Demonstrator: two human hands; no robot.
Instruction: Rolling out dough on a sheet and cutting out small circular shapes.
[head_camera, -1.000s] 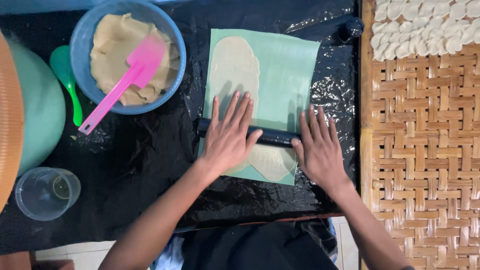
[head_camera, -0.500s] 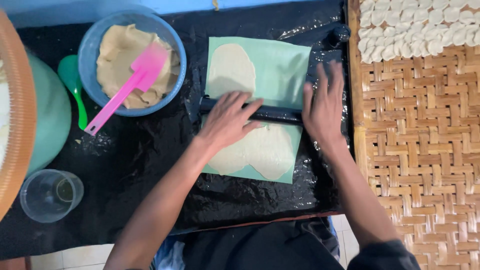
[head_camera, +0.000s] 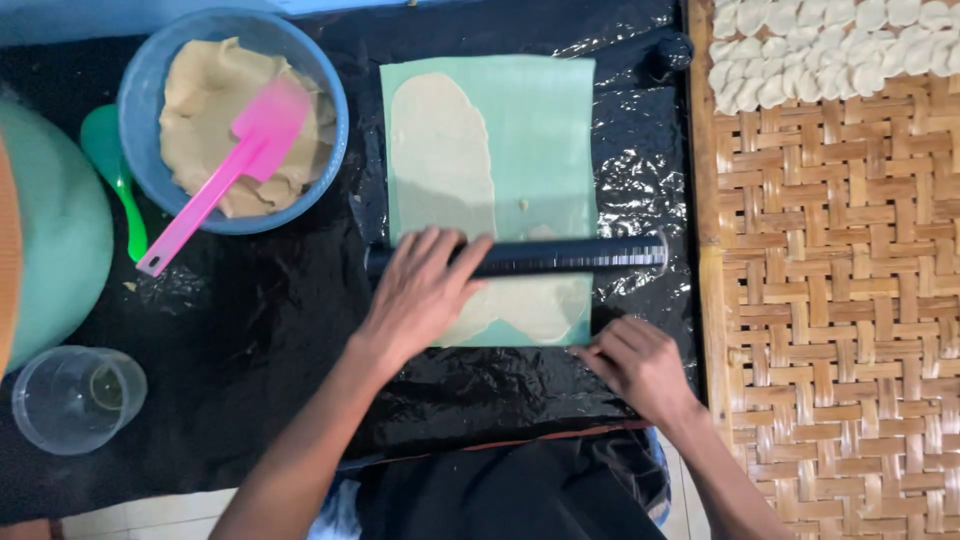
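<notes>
A flat sheet of pale dough (head_camera: 445, 160) lies on a light green mat (head_camera: 545, 140) spread over black plastic (head_camera: 300, 330). Across the mat's lower half lies a dark cylindrical rolling pin (head_camera: 560, 256). My left hand (head_camera: 420, 295) rests palm-down on the pin's left end, fingers spread over it. My right hand (head_camera: 635, 365) is off the pin, its fingertips pressing the mat's lower right corner.
A blue bowl (head_camera: 135, 110) at the upper left holds dough and a pink spatula (head_camera: 225, 175). A green spoon (head_camera: 115, 170) and a clear plastic cup (head_camera: 70, 398) sit on the left. A woven bamboo tray (head_camera: 830, 300) on the right carries several small white dough pieces (head_camera: 820, 45).
The rolling pin came back toward me over the dough. My right hand left the pin and dropped to the mat's lower right corner. My left hand stayed on the pin.
</notes>
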